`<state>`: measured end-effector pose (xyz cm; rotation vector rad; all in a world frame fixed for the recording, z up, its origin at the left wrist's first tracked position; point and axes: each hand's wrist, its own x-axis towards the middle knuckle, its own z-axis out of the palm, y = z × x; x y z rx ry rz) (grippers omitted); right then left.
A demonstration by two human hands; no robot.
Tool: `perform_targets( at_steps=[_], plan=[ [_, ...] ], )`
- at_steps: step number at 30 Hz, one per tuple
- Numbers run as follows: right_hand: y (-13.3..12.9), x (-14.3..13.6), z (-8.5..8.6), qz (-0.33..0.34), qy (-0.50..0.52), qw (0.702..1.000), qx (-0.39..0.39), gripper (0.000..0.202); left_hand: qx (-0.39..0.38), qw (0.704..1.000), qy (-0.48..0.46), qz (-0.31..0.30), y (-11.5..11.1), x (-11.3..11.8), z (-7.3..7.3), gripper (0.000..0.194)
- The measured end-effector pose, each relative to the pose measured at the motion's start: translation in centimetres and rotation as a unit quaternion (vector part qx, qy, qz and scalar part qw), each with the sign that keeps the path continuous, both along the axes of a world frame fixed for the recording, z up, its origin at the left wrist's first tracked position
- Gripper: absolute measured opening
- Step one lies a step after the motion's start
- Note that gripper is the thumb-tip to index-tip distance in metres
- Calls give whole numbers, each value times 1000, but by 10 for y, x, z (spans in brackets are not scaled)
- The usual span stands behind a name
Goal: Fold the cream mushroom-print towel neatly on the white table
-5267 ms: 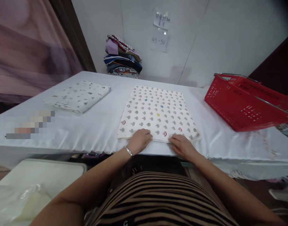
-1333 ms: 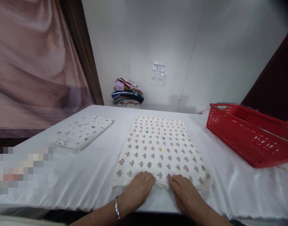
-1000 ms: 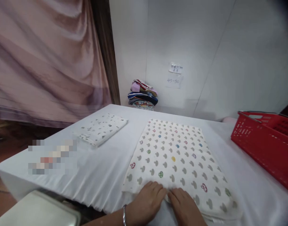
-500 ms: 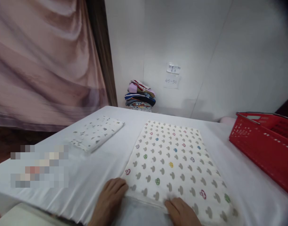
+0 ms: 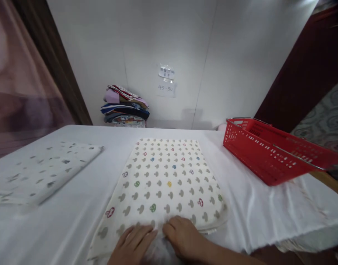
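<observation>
A cream cloth [image 5: 169, 173] printed with grey and coloured mushrooms lies flat, folded into a rectangle, on a white-covered table. Both of my hands are at its near edge, close together by the middle. My left hand [image 5: 134, 244] has its fingers bent over the edge, thumb hidden underneath. Beside it, my right hand [image 5: 185, 237] is closed on the same edge, knuckles up. A greyish, blurred patch shows between the hands; I cannot make out what it is. A small white tag [image 5: 211, 231] sticks out at the cloth's near right.
To the left lies another folded white cloth [image 5: 47, 171] with small grey prints. A red plastic basket [image 5: 257, 158] stands on the right of the table [image 5: 235, 209]. Stacked folded fabrics [image 5: 126, 106] rest against the back wall, left of paper signs [image 5: 166, 87].
The view has turned right, bringing more of the red basket into sight. My hands have come closer together along the cloth's near edge.
</observation>
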<state>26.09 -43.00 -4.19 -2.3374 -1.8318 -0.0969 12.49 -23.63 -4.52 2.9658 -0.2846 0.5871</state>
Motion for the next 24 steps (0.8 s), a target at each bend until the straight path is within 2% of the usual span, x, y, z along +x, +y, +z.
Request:
perform_targets(
  at_steps=[3, 5, 8, 12, 15, 24],
  plan=[
    [-1, -2, 9, -17, 13, 1000, -8, 11, -48, 998, 41, 17, -37, 29, 10, 36],
    [-3, -3, 14, -31, 29, 999, -9, 12, -57, 995, 72, 31, -47, 39, 14, 19],
    [-7, -5, 15, -52, 36, 998, -5, 13, -46, 995, 82, 18, -47, 43, 15, 17],
    [-21, -2, 6, -15, 3, 1000, 21, 11, -40, 997, 63, -7, -39, 39, 11, 18],
    [-47, 7, 0, -18, -25, 998, 48, 17, -42, 998, 55, -12, -36, 38, 10, 17],
    [-158, 55, -3, -122, -37, 989, 75, 27, -54, 996, 69, -30, -33, 43, 12, 21]
  ],
)
